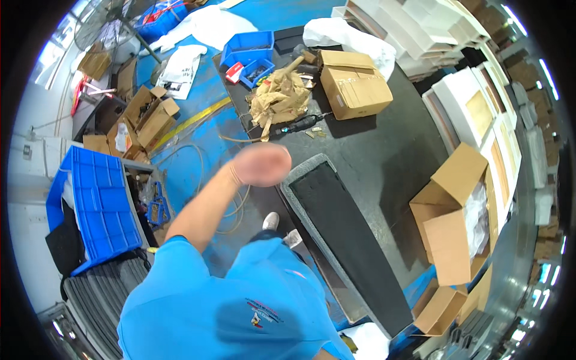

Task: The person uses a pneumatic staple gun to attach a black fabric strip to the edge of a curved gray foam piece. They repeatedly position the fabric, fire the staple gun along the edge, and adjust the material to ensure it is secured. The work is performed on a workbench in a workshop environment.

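Observation:
My left hand is stretched forward over the near left edge of the dark worktable. It is smeared by motion, so its fingers do not show apart. Just right of it lies a long black padded panel with a grey fuzzy border, running along the table's near side. Past the hand, a black power screwdriver rests on the table beside crumpled brown paper. My right hand is out of view; only a bit of that arm shows at the lower edge.
A closed cardboard box and blue bins stand at the table's far end. An open carton is at the right, near stacked white panels. A blue crate stands left. A hose loops on the floor.

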A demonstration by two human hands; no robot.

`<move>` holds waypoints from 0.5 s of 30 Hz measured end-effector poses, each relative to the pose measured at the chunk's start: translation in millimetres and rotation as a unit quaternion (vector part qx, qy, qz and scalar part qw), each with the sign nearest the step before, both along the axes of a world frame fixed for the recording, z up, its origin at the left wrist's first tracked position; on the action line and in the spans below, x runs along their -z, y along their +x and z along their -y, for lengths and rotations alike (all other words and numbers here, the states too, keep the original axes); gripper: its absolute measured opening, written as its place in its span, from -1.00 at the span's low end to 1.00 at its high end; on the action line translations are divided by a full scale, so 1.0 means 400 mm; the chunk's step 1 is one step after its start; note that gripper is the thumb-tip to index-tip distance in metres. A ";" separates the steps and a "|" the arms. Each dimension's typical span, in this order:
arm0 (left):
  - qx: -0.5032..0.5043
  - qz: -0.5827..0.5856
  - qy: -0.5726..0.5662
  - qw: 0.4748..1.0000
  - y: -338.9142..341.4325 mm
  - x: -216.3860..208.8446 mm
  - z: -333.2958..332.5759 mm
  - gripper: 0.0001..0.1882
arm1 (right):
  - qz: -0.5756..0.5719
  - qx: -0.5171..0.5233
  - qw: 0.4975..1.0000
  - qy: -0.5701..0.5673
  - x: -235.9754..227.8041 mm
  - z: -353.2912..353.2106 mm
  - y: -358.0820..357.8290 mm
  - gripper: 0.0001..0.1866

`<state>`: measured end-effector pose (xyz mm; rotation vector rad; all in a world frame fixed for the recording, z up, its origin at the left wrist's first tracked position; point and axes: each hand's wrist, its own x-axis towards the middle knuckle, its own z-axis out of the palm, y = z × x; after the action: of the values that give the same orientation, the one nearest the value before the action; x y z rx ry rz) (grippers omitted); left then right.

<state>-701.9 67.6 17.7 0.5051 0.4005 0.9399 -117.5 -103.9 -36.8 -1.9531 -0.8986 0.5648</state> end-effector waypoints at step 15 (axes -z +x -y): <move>-0.346 -0.552 -0.273 0.708 -0.911 0.716 -0.651 -0.42 | -0.026 -0.148 0.970 -0.191 0.114 -0.503 -0.662 -0.33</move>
<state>-1066.2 328.0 -268.8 0.3025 2.0295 1.0670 -382.2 97.4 -82.5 -2.1423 -1.1204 1.0208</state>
